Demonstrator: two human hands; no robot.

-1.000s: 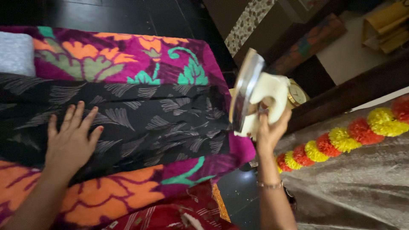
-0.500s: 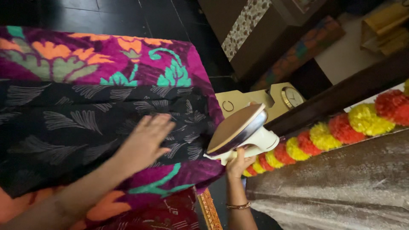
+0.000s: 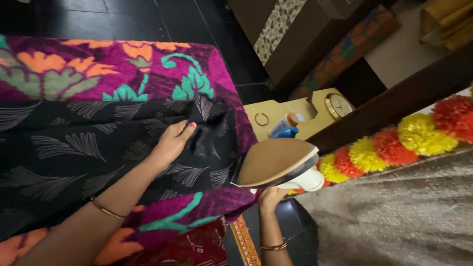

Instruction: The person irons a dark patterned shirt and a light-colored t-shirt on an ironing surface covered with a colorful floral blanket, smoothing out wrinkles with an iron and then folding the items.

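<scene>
**Ironing station: fabric pinched, iron held off the cloth**

Head view. The left hand [image 3: 172, 144] pinches a fold of the black leaf-patterned fabric [image 3: 74, 152], fingers closed on it near the cloth's right edge. The fabric lies spread over a purple floral blanket [image 3: 148, 69] covering the surface. The right hand [image 3: 271, 197] grips the white iron [image 3: 278, 165] from below, soleplate tilted up, just beyond the blanket's right edge and clear of the fabric. A marigold garland [image 3: 394, 143] runs to the right.
</scene>
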